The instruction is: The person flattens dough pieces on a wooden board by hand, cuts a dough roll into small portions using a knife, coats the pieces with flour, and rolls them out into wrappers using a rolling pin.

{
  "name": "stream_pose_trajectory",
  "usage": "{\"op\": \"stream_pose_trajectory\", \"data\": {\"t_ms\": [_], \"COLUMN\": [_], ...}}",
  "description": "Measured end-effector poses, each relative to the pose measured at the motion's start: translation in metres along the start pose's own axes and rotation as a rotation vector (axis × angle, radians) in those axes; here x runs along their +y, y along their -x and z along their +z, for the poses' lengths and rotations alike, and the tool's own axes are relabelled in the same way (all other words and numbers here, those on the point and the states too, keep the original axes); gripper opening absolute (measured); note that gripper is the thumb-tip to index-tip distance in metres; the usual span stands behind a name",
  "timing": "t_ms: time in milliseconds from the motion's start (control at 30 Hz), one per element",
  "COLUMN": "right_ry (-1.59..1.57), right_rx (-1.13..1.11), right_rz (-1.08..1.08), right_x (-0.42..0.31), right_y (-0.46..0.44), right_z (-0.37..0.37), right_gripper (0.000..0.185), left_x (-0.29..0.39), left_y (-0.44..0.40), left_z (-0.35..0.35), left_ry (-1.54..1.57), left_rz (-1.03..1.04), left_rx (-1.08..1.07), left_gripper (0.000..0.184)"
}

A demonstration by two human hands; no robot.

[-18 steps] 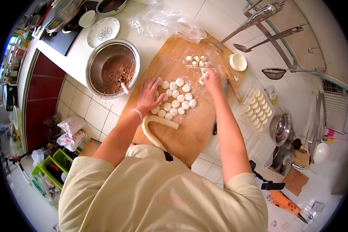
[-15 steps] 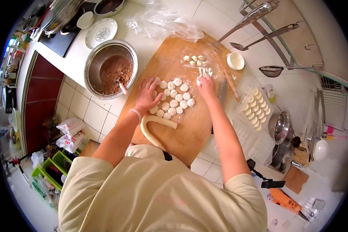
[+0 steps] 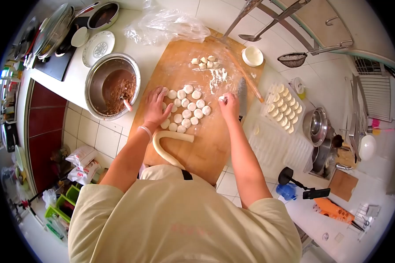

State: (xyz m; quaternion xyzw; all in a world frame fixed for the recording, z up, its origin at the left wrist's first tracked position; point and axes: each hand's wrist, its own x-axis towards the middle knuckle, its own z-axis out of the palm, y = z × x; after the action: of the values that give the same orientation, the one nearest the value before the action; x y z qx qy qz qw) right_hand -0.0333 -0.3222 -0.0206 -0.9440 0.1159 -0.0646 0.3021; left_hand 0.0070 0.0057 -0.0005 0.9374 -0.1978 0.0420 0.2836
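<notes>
My left hand (image 3: 156, 105) lies flat with fingers spread at the left edge of a group of round, floured dough pieces (image 3: 186, 114). Closed fingertips on my right hand (image 3: 229, 107) hold something white that looks like flour, over the board to the right of the group. A streaky patch of flour (image 3: 218, 79) is beyond that hand, with several small uncoated dough pieces (image 3: 203, 62) behind it. Nearer my body, a bent dough rope (image 3: 160, 149) rests on the wooden board (image 3: 206, 160).
A steel bowl of meat filling (image 3: 136, 74) stands left of the board. A knife (image 3: 242, 94) and rolling pin (image 3: 245, 76) lie along its right side, beside a white cup (image 3: 253, 56). Further right is a plastic tray (image 3: 274, 147) with rows of dumplings (image 3: 285, 107).
My right hand has come away from the flour patch, back toward my body, fingers still closed. My left hand stays by the dough pieces. The whole view has shifted slightly.
</notes>
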Motion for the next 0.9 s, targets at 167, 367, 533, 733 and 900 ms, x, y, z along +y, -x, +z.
{"op": "stream_pose_trajectory", "data": {"t_ms": [167, 367, 533, 733, 900], "right_ry": [0.206, 0.407, -0.161, -0.354, -0.140], "right_rx": [0.064, 0.090, 0.198, 0.039, 0.126], "right_rz": [-0.055, -0.044, -0.083, -0.093, -0.184], "right_x": [-0.041, -0.042, -0.049, -0.070, -0.038], "right_y": [-0.012, -0.021, 0.038, -0.020, -0.076], "right_z": [0.003, 0.029, 0.047, 0.056, 0.046], "right_gripper": [0.066, 0.080, 0.065, 0.034, 0.015], "left_x": [0.003, 0.004, 0.006, 0.006, 0.005], "left_y": [0.001, -0.001, -0.003, -0.003, -0.004], "left_z": [-0.001, -0.002, -0.005, -0.007, -0.006], "left_ry": [-0.026, -0.027, -0.055, -0.034, -0.030], "left_rz": [-0.025, -0.012, -0.054, -0.060, -0.086], "left_rx": [-0.041, -0.038, -0.076, -0.078, -0.092], "left_gripper": [0.061, 0.062, 0.063, 0.061, 0.061]}}
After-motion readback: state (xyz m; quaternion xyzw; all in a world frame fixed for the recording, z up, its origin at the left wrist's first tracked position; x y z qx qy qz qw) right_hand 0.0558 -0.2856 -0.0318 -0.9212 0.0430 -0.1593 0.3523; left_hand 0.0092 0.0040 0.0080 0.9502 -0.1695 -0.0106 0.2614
